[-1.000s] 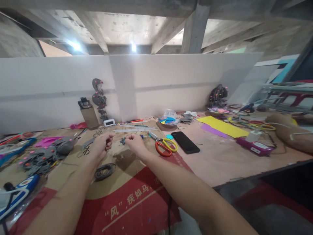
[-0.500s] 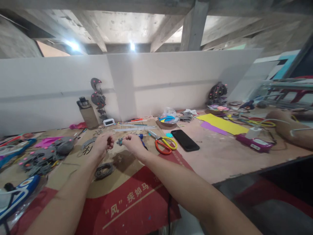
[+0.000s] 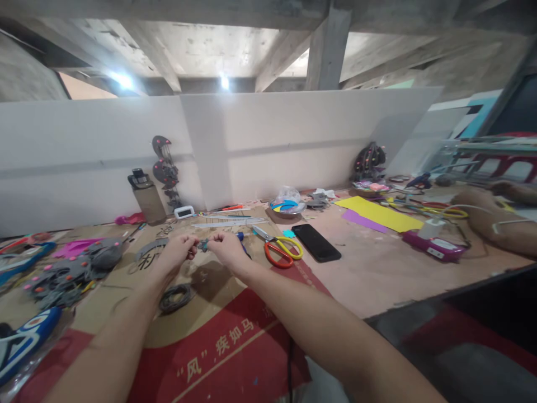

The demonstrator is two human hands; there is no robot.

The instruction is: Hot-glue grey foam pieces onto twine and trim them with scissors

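Between the fingertips of my right hand is a small blue-grey piece with a lobed, flower-like outline. My left hand is closed in a pinch right beside the piece's left edge; what its fingertips hold is too small to make out. Both hands are raised over a brown and red cardboard sheet. Below them lies a coil of grey cord. Just right of my right hand are a blue-handled tool, partly hidden, and scissors with red and yellow handles.
A black phone lies right of the scissors. Behind stand a bottle and a grey hanging ornament. Grey pieces with pink dots crowd the left. A purple power strip and another person's arm are at right.
My left hand has moved right, bringing its fingertips up to the blue-grey piece. My right hand still pinches it. The view has shifted slightly.
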